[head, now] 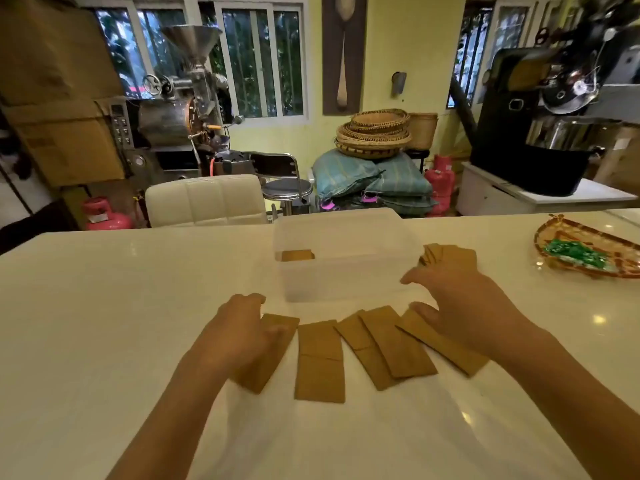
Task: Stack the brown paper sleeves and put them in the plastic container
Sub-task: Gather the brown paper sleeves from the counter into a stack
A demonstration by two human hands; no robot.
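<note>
I look down at a pale desk [104,306] from the head camera. Across the lower middle of the frame, brown paper sleeves [320,362] lie fanned in a row, some overlapping at their edges. Behind them, at centre frame, stands a clear plastic container [346,285]; what looks like one sleeve already sits inside near its left wall. A second loose pile of sleeves [453,256] lies just right of the container.

My left hand [242,327] rests palm down on the leftmost sleeve [273,337] of the row, fingers curled slightly, pressing rather than pinching. My right hand [460,306] hovers spread wide over the right end of the fan, thumb near the rightmost sleeve [446,348], fingers reaching toward the far pile. Whether it touches paper, I cannot tell. Neither hand is gripping anything that I can see.

As I judge it, the step in hand is gathering the row into one stack. To do it well, I would hold the left sleeve steady as an anchor and sweep the right hand inward, sliding each sleeve onto the next. Then I would square the edges against the desk before lifting, so none slips out on the way into the container.
</note>
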